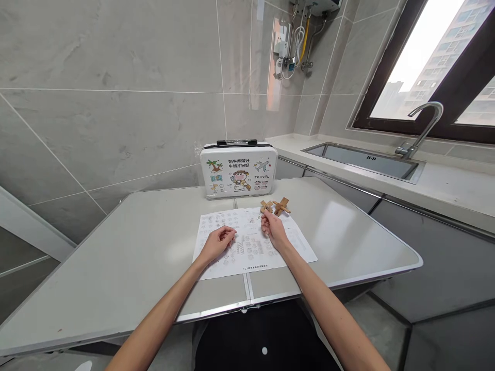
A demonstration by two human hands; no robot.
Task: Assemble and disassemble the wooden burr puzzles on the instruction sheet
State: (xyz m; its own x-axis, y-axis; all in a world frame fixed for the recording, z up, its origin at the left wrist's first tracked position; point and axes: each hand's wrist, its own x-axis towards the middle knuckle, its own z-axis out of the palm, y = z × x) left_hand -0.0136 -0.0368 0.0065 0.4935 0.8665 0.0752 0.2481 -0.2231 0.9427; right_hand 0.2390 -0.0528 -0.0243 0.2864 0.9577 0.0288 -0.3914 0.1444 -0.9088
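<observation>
Two printed instruction sheets (247,242) lie side by side on the grey folding table (135,247). My left hand (218,242) rests on the left sheet with its fingers curled loosely and nothing visible in them. My right hand (273,226) rests on the sheets with its fingertips just below a small wooden burr puzzle (266,206). A second wooden cross-shaped puzzle (282,206) sits right beside the first, at the sheets' far edge. Whether the right fingers pinch anything is unclear.
A white tin case (238,170) with cartoon travel pictures stands upright at the table's back. To the right runs a counter with a steel sink (363,161) and a faucet (423,126) under a window. Tiled walls enclose the left and back.
</observation>
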